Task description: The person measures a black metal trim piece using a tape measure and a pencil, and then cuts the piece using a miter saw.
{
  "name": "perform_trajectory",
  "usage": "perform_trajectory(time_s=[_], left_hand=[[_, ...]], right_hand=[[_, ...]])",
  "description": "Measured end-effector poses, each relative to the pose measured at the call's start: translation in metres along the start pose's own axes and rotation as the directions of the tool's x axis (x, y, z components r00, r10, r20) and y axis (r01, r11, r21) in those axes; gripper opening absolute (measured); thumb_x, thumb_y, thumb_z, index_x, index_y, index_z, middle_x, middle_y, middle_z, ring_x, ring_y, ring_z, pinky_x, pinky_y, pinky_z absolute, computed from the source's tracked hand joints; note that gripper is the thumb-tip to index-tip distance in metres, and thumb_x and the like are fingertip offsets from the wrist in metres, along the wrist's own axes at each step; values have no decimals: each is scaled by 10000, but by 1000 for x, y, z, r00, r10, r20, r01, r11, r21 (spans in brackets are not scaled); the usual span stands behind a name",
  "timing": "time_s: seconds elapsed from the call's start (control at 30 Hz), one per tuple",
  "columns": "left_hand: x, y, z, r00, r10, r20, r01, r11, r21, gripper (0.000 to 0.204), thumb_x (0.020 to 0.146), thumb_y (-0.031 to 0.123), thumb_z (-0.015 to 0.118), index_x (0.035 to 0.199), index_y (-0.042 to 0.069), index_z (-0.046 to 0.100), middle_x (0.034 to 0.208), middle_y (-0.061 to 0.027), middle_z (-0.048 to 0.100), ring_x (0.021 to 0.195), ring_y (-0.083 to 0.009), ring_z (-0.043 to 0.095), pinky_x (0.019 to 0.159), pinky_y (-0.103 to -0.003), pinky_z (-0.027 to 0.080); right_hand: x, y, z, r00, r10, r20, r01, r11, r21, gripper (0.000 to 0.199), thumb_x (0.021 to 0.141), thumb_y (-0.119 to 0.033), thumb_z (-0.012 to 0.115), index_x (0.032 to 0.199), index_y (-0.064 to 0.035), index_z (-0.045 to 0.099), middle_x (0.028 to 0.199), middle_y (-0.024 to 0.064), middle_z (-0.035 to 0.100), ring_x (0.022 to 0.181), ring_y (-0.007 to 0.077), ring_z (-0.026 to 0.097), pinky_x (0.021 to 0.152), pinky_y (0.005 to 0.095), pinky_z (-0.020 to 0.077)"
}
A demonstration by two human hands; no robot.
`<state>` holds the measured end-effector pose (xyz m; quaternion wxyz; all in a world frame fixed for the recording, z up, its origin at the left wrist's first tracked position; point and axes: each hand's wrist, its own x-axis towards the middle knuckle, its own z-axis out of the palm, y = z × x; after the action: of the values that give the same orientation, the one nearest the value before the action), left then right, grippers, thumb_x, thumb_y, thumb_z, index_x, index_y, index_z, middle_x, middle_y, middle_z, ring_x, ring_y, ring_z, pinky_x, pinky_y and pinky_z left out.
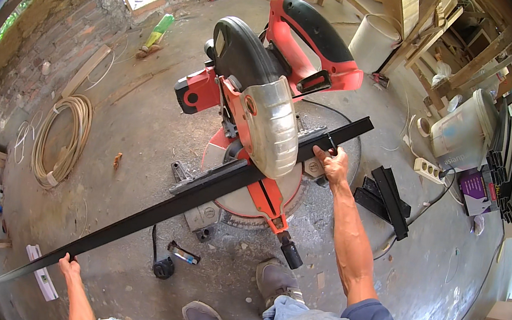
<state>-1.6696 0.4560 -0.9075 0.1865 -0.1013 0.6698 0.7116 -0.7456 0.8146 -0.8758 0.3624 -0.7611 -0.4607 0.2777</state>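
Note:
A red and black miter saw [239, 56] stands on the floor in front of me. A long black metal profile [160, 211] lies across its base, passing under the transparent blade guard [273, 130]. My right hand [332, 164] grips the profile near its short right end, by the saw's fence, with the thumb on top. At lower left my left hand [71, 267] holds the long part, fingers wrapped around its edge. Close to that hand, a pale slotted block [42, 274] sits beneath the profile. The saw blade is hidden by its guard.
Short black profile offcuts [387, 201] lie right of the saw. A tape measure [163, 268] and a small marker-like item [184, 253] are near my shoes. Coiled hose [62, 139] lies left. A power strip [429, 170], buckets [462, 133] and more profiles [505, 162] stand right.

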Motion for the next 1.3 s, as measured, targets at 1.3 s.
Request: perform_trajectory(time_s=[1.3], left_hand=[[-395,52,222,-23,165,986,-978,199,-56,274,862,111,713,1116,49,630,1275,-163,533,1192,-312,527,1015,-411,393]], right_hand=[[2,14,-1,999,-45,-6,45,990,136,782,672,-678,814,978,17,628,951,196,692,903,316,676,782,411,512]])
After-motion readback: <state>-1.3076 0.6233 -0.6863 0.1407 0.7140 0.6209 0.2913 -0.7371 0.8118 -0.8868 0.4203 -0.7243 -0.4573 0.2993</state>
